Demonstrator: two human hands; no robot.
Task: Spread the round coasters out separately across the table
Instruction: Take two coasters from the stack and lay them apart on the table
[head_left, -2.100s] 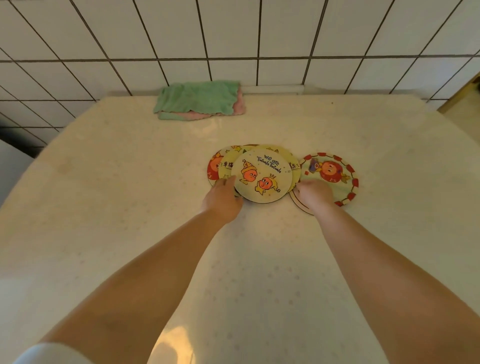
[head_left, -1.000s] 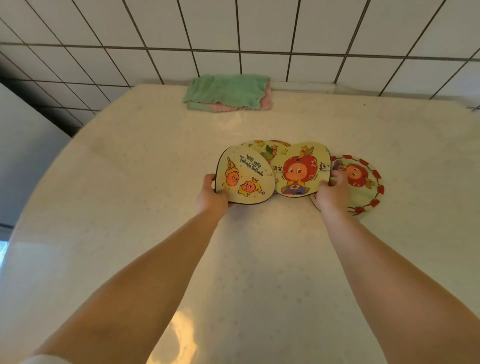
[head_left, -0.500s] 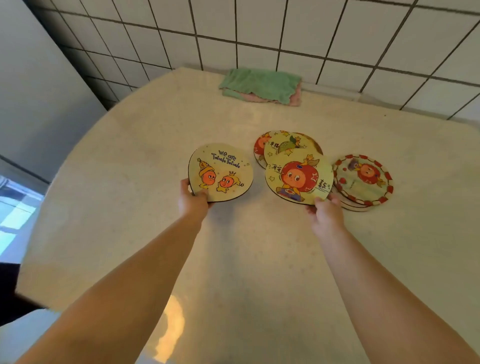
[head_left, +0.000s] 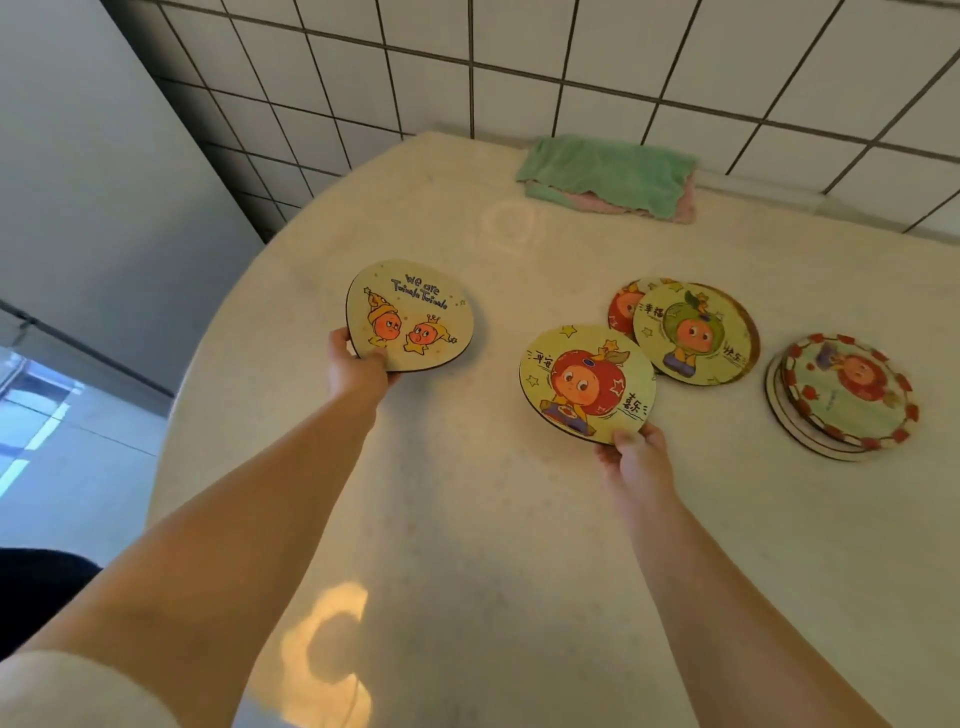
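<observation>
My left hand (head_left: 358, 366) grips the near edge of a round yellow coaster with two orange figures (head_left: 410, 317), held over the left part of the table. My right hand (head_left: 636, 452) pinches the near rim of a coaster with a red apple figure (head_left: 587, 384), tilted near the table's middle. Behind it a small overlapping pile lies flat, topped by a green-figure coaster (head_left: 693, 332) with a red one (head_left: 622, 309) peeking out at its left. A red-bordered stack (head_left: 847, 397) sits at the right.
A folded green and pink cloth (head_left: 608, 176) lies at the table's (head_left: 467, 519) far edge against the tiled wall. The table's rounded left edge drops to the floor (head_left: 62, 441) just beyond my left hand.
Both hands lifted a coaster from the pile and pulled apart: the left one carried its coaster further left, the right one drew the apple coaster toward me. The view swung left.
</observation>
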